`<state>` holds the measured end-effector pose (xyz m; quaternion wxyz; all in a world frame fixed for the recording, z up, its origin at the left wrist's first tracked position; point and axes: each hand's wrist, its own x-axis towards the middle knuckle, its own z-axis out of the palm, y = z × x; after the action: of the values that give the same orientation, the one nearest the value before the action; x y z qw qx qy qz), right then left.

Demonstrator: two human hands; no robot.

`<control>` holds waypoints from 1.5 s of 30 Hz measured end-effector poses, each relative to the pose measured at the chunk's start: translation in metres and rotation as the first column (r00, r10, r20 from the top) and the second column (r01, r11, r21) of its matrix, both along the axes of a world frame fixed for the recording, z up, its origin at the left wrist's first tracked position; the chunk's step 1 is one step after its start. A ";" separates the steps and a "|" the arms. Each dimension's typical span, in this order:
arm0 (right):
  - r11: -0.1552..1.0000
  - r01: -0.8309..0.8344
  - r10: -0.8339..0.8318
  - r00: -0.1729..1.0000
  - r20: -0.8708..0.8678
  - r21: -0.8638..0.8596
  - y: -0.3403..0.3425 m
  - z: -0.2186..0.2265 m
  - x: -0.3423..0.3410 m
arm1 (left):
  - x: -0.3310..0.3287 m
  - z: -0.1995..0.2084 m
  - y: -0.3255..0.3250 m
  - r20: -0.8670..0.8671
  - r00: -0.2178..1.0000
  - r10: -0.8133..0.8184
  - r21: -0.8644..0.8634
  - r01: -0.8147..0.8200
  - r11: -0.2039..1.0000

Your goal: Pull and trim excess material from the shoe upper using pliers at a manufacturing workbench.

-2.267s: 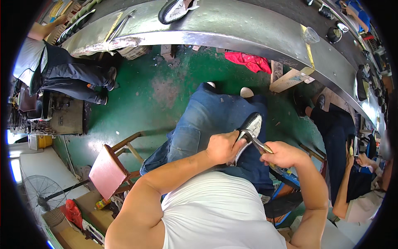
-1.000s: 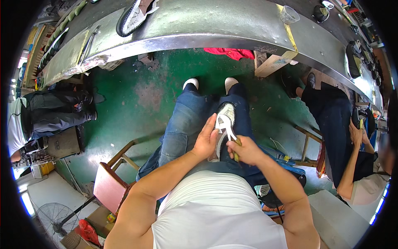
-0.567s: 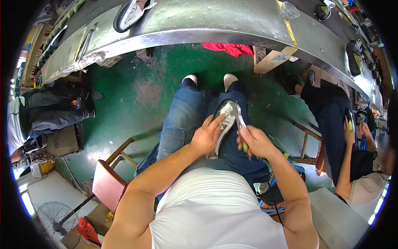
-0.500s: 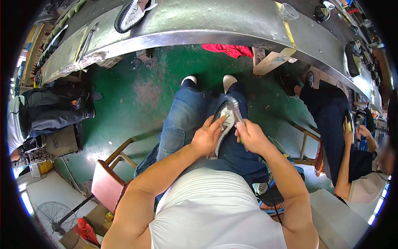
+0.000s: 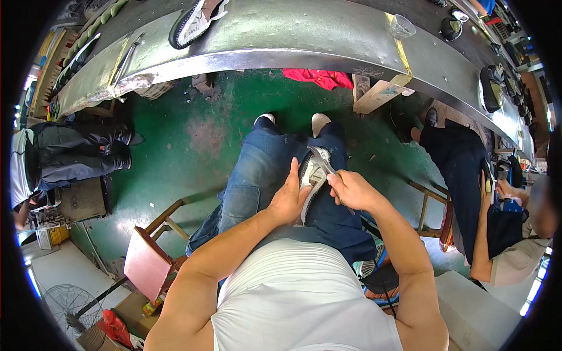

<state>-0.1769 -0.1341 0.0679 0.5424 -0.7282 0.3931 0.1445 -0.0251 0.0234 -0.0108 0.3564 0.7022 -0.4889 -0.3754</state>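
We've got the shoe (image 5: 313,175) lying on our lap, sole side up, toe pointing away from us. Left hand (image 5: 290,199) cups it from the left, its grip wrapped around the shoe's side with the thumb running up along the edge. Right hand (image 5: 351,190) sits just to the right, its grip closed tight on a slim metal tool (image 5: 324,164) whose tip rests on the shoe near the toe. Beyond both hands, our feet are on the green floor (image 5: 193,134), and farther out runs the long metal surface (image 5: 304,35) with another shoe (image 5: 190,20) on it. Off to the right of our right hand, a seated person (image 5: 468,187); down to the left, a red stool (image 5: 149,260).
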 end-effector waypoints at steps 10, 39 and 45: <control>0.881 -0.103 0.226 0.950 0.218 -0.462 0.035 -0.008 -0.015 | 0.004 0.000 -0.002 -0.133 0.991 0.015 0.157 0.006 0.988; 0.964 0.264 -0.251 0.937 0.244 -0.021 0.060 -0.056 -0.085 | 0.069 0.079 0.030 -0.825 0.555 0.105 0.118 -0.011 0.993; 0.946 0.270 -0.298 0.942 0.155 0.181 0.034 -0.066 -0.074 | 0.148 0.203 -0.093 -0.810 0.582 0.070 -0.092 -0.244 0.965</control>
<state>-0.2512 -0.0997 0.0022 0.6465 -0.6289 0.4309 0.0286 0.1230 -0.0700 0.1920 0.6359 0.4613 -0.2463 -0.5676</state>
